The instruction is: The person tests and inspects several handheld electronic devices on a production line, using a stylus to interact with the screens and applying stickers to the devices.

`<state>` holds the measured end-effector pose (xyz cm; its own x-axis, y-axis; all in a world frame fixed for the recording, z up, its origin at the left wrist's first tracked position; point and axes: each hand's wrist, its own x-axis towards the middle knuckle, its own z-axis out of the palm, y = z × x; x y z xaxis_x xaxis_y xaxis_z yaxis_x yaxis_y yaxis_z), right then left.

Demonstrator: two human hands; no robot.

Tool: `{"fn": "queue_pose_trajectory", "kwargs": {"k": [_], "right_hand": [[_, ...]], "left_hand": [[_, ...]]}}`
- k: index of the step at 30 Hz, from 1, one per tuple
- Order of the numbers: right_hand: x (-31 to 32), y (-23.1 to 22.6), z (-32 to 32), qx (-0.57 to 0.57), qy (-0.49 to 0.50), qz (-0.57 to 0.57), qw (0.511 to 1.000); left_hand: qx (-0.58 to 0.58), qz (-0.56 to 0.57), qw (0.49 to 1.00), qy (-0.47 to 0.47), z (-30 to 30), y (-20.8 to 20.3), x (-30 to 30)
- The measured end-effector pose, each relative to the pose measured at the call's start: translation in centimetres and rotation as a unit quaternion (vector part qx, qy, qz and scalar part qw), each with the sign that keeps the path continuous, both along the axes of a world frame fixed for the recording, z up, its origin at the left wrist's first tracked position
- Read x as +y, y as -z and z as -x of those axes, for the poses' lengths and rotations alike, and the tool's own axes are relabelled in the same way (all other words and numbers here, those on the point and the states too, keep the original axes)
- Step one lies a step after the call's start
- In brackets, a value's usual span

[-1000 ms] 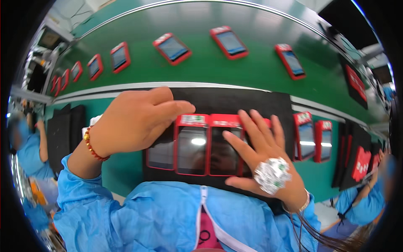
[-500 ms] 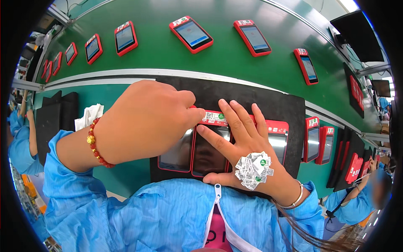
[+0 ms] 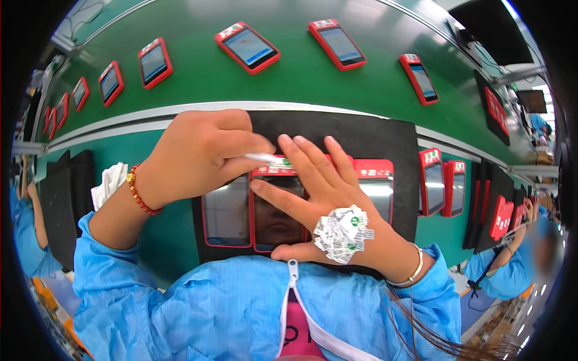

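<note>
Three red handheld terminals lie side by side on a black mat [image 3: 361, 127] in front of me. The middle terminal [image 3: 274, 210] has a dark screen and a label strip along its top. My left hand [image 3: 208, 147] is closed in a pinch on a thin white strip [image 3: 259, 157] that lifts from that top edge. Spread flat, my right hand [image 3: 322, 195] rests over the middle terminal's right side. A cluster of small printed stickers [image 3: 344, 234] clings to its back. The left terminal [image 3: 227, 210] lies partly under my left hand; the right terminal [image 3: 380, 192] shows beyond my right one.
Across the green conveyor belt [image 3: 198, 84] runs a row of red terminals with lit screens. Two more terminals [image 3: 433, 180] stand right of the mat. White crumpled paper [image 3: 109, 185] and black pads [image 3: 69, 207] are at left. A co-worker [image 3: 503, 265] sits at the right.
My left hand has drawn back slightly from the middle terminal's top, and a white strip now shows from its fingers. My right hand stays spread on the terminal. The whole view has shifted.
</note>
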<state>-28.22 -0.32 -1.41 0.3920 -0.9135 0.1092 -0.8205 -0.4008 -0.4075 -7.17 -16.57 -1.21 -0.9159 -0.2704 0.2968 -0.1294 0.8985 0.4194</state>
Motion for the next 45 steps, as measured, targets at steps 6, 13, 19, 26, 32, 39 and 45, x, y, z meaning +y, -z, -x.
{"fn": "queue_pose_trajectory", "kwargs": {"k": [6,13,19,26,32,39,45], "right_hand": [[0.1,-0.1,0.2,-0.037,-0.02,-0.004,0.999],[0.3,-0.8,0.2,-0.054,-0.018,-0.173,0.983],[-0.3,-0.3,0.2,0.014,-0.035,0.018,0.999],[-1.1,-2.0,-3.7,-0.02,-0.023,0.007,1.0],[-2.5,-0.7,-5.5,-0.01,-0.027,-0.009,1.0],[-2.9,-1.1,-5.8,0.003,-0.023,-0.02,1.0],[-2.5,-1.0,-5.6,-0.011,-0.03,-0.021,0.999]], "left_hand": [[-0.06,0.101,0.992,0.053,1.5,-0.2,0.6],[0.15,0.112,0.982,0.043,5.6,-1.6,2.7],[-0.132,-0.068,0.973,0.178,2.4,-3.4,5.7],[-0.146,0.059,0.979,-0.13,-7.1,-4.9,1.5],[-0.16,0.124,0.976,-0.077,-7.6,-5.0,0.8],[-0.175,0.165,0.97,-0.038,-7.0,-5.3,0.0],[-0.091,0.15,0.983,-0.057,-7.6,-0.9,1.1]]}}
